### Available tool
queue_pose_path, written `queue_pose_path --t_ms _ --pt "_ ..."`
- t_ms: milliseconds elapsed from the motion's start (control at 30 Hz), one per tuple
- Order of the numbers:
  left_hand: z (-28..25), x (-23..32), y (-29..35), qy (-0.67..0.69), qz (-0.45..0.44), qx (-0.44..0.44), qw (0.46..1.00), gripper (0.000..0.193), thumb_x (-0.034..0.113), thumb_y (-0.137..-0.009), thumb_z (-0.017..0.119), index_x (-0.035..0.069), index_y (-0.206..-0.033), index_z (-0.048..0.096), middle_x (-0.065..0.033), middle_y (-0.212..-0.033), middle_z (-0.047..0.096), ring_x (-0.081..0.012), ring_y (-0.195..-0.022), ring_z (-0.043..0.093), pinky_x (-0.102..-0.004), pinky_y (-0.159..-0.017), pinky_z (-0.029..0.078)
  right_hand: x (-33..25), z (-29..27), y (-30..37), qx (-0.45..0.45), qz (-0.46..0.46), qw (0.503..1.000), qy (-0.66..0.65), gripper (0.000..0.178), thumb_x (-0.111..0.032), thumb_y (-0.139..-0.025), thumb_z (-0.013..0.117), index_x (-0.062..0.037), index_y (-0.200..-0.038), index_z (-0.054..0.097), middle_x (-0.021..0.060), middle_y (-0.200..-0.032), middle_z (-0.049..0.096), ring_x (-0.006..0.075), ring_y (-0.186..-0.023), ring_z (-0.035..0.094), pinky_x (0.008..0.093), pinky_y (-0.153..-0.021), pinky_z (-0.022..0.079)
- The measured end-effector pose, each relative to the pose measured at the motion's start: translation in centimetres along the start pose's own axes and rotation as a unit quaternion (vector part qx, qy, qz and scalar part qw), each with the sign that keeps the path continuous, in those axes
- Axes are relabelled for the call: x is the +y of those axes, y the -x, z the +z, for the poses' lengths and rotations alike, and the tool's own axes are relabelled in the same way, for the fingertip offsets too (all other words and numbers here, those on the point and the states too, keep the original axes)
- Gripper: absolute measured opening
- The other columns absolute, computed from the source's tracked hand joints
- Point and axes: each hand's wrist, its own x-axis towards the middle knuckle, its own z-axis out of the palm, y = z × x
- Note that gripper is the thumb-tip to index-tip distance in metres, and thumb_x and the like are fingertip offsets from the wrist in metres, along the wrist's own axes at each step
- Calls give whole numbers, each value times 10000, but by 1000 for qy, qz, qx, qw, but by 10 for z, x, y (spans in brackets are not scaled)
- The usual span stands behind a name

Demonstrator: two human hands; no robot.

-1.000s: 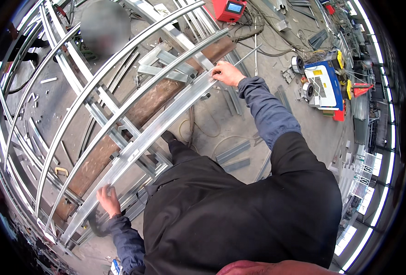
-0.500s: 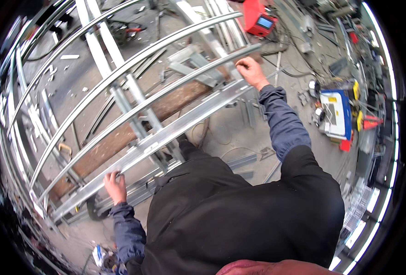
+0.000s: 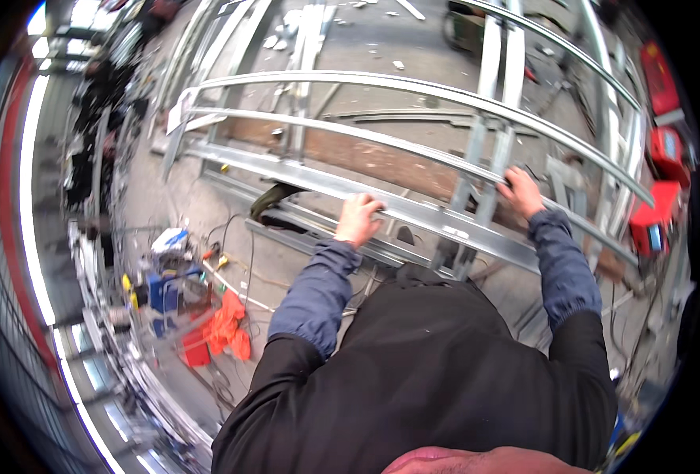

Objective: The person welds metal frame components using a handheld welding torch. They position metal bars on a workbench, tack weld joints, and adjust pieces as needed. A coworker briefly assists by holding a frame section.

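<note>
A frame of galvanised metal profiles lies across in front of me. My left hand (image 3: 359,219) rests on its nearest piece, a wide flat channel (image 3: 294,174), with the fingers bent over the edge. Farther right, my right hand (image 3: 521,192) has its fingers curled over the thin rail (image 3: 421,148) behind that channel, close to a pair of crossing uprights (image 3: 488,170). Its fingertips are partly hidden behind the rail. A longer curved rail (image 3: 381,80) runs beyond both. Below the rails, a rusty brown beam (image 3: 358,156) shows through the gaps.
Red machines (image 3: 655,217) stand at the far right. On the floor at left are an orange cloth (image 3: 228,325), a blue tool case (image 3: 162,291) and cables. White scraps (image 3: 279,39) lie beyond the frame. More metal profiles (image 3: 286,241) sit low beside my legs.
My view has swung toward the left side of the workshop. Both hands have shifted along the frame; the left is now nearer its middle, the right on the thin rail beside the uprights.
</note>
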Motion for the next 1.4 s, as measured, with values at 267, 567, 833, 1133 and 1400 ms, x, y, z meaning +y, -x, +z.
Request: queue_pose_path --t_ms 267,567,833,1133,1400 --pt "8 -5 10 47 -14 55 997 376 192 -817 915 161 -1166 778 -74 -1211 657 -333 -1243 584 -472 -1137 458 -4 1 16 79 -33 993 78 270 -296 -1005 782 -72 -1151 745 138 -1086 678 397 -1069 660 491 -892 561" --pt "5 -7 10 59 -8 57 997 377 304 -838 923 130 -1148 795 -89 -1225 657 -346 -1262 575 -476 -1157 454 -30 -58 38 -15 16 999 -46 253 -288 -1029 752 -40 -1070 722 178 -983 654 412 -913 671 477 -796 529" --pt "-29 -5 3 45 -9 204 978 588 273 -851 918 142 -1385 711 -129 -1395 625 -377 -1368 547 -526 -1212 427 -41 -95 108 8 -14 998 -54 233 -235 -981 776 -23 -1060 723 165 -936 646 384 -855 672 446 -748 523" --pt "-99 -28 -28 -174 97 156 967 662 424 -882 881 219 -1476 675 -57 -1380 663 -276 -1394 578 -527 -1279 375 -70 -109 167 -3 31 997 -73 229 -226 -967 802 -36 -1069 727 151 -930 637 374 -824 675 422 -728 532" --pt "-87 -51 -24 -80 104 42 991 380 400 -915 849 190 -1224 779 -25 -1087 698 -271 -1139 652 -434 -1058 477 -79 -99 181 20 9 999 -32 240 -215 -939 836 -49 -1071 724 132 -959 665 377 -897 698 454 -767 551"
